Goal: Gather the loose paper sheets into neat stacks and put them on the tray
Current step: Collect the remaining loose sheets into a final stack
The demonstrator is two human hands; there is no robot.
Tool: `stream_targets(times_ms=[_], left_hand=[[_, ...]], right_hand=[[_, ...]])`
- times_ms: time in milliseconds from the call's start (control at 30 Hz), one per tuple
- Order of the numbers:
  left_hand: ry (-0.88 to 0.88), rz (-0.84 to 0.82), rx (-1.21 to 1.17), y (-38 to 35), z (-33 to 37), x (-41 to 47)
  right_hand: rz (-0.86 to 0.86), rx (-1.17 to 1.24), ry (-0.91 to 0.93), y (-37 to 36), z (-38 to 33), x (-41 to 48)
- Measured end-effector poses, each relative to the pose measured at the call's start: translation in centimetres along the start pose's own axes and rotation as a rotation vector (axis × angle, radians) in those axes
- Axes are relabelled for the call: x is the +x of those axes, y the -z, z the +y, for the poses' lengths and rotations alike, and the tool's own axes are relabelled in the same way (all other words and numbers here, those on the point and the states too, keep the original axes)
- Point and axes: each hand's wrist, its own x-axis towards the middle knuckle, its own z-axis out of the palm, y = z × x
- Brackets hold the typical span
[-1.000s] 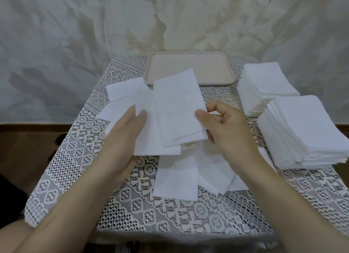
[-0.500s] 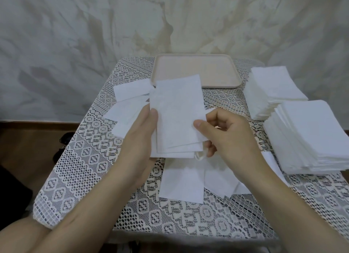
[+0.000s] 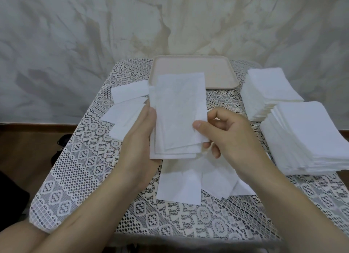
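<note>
While the uneven bundle of sheets [image 3: 179,112] is held above the table [image 3: 79,177], long axis pointing at the tray [image 3: 217,71], left hand [image 3: 138,139] grips its left edge; right hand [image 3: 228,139] pinches the right edge, thumb on top.

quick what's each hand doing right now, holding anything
Left hand: holds the bundle of paper sheets by its left edge.
Right hand: pinches the same bundle's right edge, thumb on front.
</note>
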Motion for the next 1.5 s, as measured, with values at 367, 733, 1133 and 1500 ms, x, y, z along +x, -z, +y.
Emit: stream_targets(times_ms=[367, 733, 1133, 1500], left_hand=[[0.002, -0.085, 0.169, 0.5, -1.4, 0.6], [0.063, -0.088, 0.299, 1.3, -0.9, 1.0], [0.102, -0.078, 0.287, 1.2, -0.8, 0.9], [0.12, -0.116, 0.311, 1.7, -1.1, 0.9]], right_hand=[[0.085, -0.062, 0.058, 0.7, 0.7, 0.7], [0.016, -0.101, -0.014, 1.1, 0.7, 0.7], [0.067, -0.072, 0.016, 0.7, 1.6, 1.3], [0.051, -0.055, -0.017, 0.6, 1.7, 1.4]])
